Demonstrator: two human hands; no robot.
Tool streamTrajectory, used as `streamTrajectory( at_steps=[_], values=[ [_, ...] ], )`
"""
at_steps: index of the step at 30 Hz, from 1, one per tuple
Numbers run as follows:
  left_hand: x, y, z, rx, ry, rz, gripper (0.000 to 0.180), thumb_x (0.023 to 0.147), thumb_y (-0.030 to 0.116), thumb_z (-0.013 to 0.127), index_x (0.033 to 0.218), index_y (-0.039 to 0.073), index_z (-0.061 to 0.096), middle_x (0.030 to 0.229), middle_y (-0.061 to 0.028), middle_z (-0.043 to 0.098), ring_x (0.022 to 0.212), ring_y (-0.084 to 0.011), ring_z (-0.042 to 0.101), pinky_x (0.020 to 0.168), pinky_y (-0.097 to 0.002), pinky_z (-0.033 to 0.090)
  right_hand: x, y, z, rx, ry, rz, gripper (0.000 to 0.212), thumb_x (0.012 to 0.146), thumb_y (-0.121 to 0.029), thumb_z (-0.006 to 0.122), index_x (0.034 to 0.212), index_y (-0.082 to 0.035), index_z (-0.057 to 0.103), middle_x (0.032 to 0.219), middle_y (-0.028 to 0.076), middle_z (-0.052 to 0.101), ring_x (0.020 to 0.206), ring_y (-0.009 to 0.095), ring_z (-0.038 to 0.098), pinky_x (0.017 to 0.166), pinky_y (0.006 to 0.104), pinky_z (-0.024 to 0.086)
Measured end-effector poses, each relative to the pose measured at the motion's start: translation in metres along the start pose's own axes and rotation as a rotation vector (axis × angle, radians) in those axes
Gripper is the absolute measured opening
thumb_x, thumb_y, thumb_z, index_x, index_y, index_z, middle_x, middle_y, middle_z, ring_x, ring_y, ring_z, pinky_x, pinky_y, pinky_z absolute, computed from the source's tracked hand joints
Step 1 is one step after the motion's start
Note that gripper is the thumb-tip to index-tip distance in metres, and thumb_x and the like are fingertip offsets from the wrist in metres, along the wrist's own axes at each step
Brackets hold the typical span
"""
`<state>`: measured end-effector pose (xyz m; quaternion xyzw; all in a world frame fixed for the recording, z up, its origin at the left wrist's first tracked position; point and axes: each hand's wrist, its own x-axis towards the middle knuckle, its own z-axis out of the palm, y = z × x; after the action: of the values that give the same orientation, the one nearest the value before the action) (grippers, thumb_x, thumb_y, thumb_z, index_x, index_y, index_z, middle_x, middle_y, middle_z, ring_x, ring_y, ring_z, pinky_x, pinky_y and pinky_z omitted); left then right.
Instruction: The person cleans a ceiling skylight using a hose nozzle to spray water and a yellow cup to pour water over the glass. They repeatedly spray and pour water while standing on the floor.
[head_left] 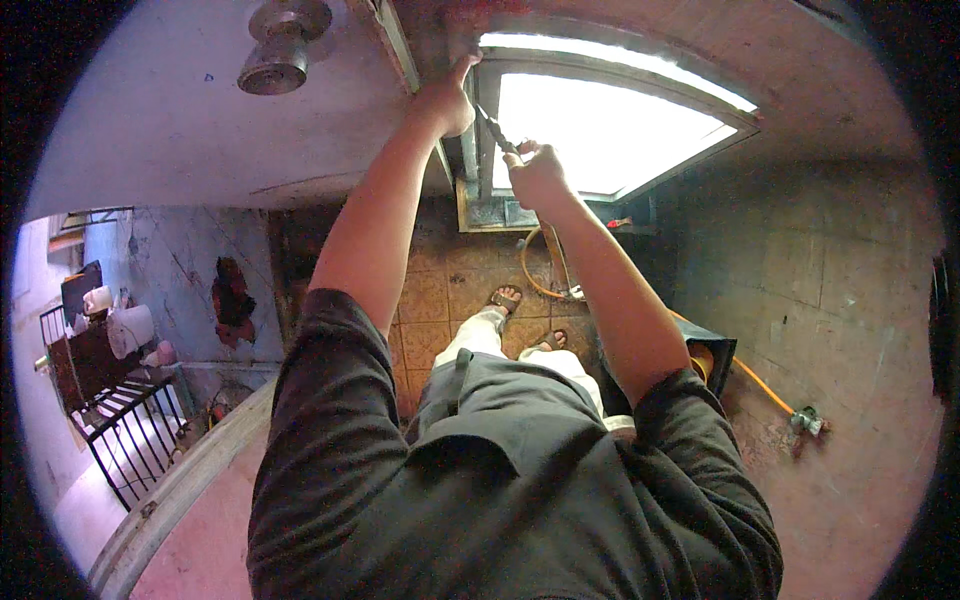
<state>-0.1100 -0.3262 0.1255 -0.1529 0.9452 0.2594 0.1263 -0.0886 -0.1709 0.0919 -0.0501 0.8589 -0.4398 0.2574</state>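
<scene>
My left hand (446, 108) is raised against the left upright of a bright window frame (470, 140). One finger stretches up along the frame near its upper corner; the other fingers are mostly hidden. Just to the right and lower, my right hand (540, 180) is closed around a slim, dark hand tool (497, 130). Its narrow end points up and left to the upright, close to my left hand. I cannot make out the exact kind of tool. Behind it glows the white window pane (600, 125).
An orange hose (765, 383) runs along the right to a metal valve fitting (806, 421). A black stand (712, 350) is beside my right arm. My sandalled feet stand on brown tiles (425, 300). At far left are a black metal railing (125, 440) and a white container (130, 332).
</scene>
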Motion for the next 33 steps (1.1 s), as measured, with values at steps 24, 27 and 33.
streamTrajectory(
  at_steps=[24, 27, 33],
  values=[
    [0.011, -0.015, 0.015, 0.056, 0.060, 0.003, 0.070, 0.069, 0.008, 0.047, 0.126, 0.030, 0.014, 0.097, -0.0179, 0.055, 0.090, -0.0326, 0.054, 0.078, -0.0425, 0.041, -0.008, 0.019, 0.008, -0.259, 0.018, -0.120, 0.030, 0.077, -0.023, 0.049, 0.092, 0.003, 0.052, 0.078, 0.020, 0.056, 0.076, 0.030, 0.056, 0.069, 0.0368, 0.042],
    [0.016, -0.023, 0.022, 0.069, 0.151, 0.066, 0.070, 0.069, 0.008, 0.046, 0.126, 0.031, 0.013, 0.097, -0.0182, 0.055, 0.089, -0.0328, 0.054, 0.077, -0.0426, 0.041, -0.006, 0.021, 0.007, -0.293, -0.068, -0.116, 0.031, 0.077, -0.023, 0.049, 0.092, 0.004, 0.051, 0.079, 0.021, 0.056, 0.077, 0.031, 0.056, 0.070, 0.0368, 0.042],
    [0.014, -0.018, 0.018, 0.048, 0.080, 0.023, 0.070, 0.069, 0.008, 0.046, 0.126, 0.031, 0.013, 0.097, -0.0189, 0.054, 0.089, -0.0326, 0.054, 0.077, -0.0420, 0.041, -0.010, 0.017, 0.005, -0.222, -0.010, -0.041, 0.031, 0.077, -0.022, 0.049, 0.094, 0.004, 0.051, 0.080, 0.021, 0.057, 0.076, 0.031, 0.056, 0.068, 0.0355, 0.042]
  ],
)
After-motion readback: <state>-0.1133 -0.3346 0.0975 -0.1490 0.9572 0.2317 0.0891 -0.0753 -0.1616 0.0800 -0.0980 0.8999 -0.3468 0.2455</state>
